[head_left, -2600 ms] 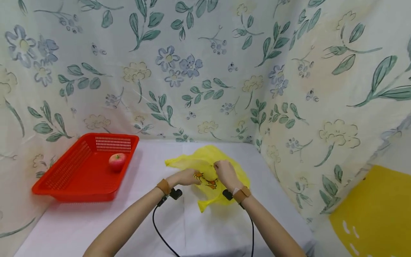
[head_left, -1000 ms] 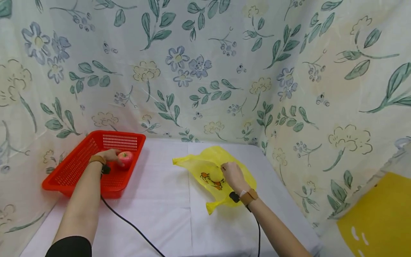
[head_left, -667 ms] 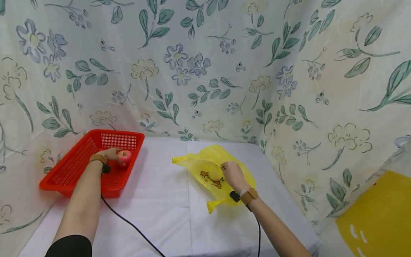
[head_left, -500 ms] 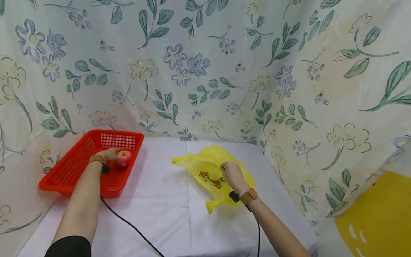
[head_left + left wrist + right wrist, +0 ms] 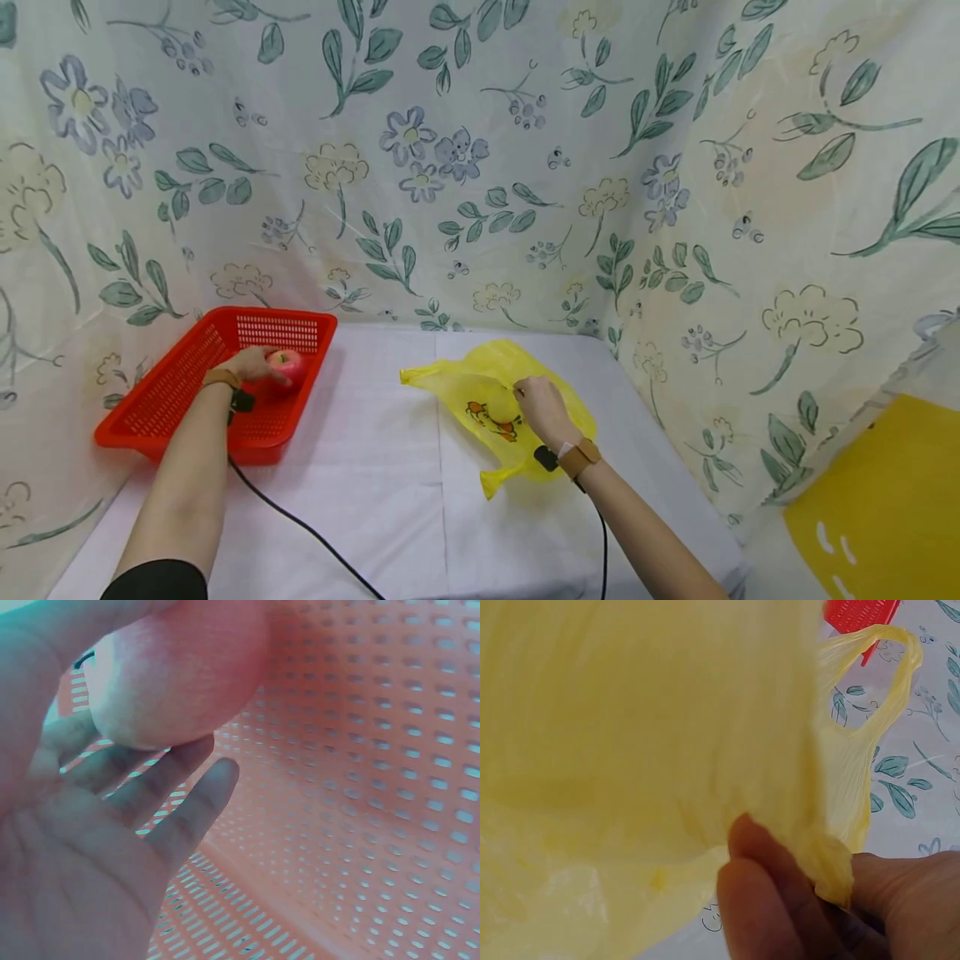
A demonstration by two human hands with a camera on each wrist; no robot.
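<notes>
A red-pink apple [image 5: 287, 367] is in the red basket [image 5: 161, 400], near its right wall. My left hand [image 5: 247, 365] reaches in and holds the apple from its left side; in the left wrist view the thumb lies over the apple [image 5: 180, 671] and the fingers bend under it. A yellow plastic bag [image 5: 480, 392] with a printed cartoon lies spread on the table. My right hand [image 5: 543, 410] pinches the edge of the bag's mouth between thumb and fingers, seen close in the right wrist view. A rounded shape shows through the bag's thin film, its kind hidden.
A white cloth covers the table [image 5: 375, 467]. Flower-print curtains [image 5: 450, 250] hang behind and at the right. A black cable [image 5: 300, 523] trails from each wrist camera. A yellow sheet [image 5: 885, 500] is at the lower right.
My left hand has let go of the bag, crossed left to the basket and taken hold of the apple, which has just shifted slightly left. The right hand stays on the bag.
</notes>
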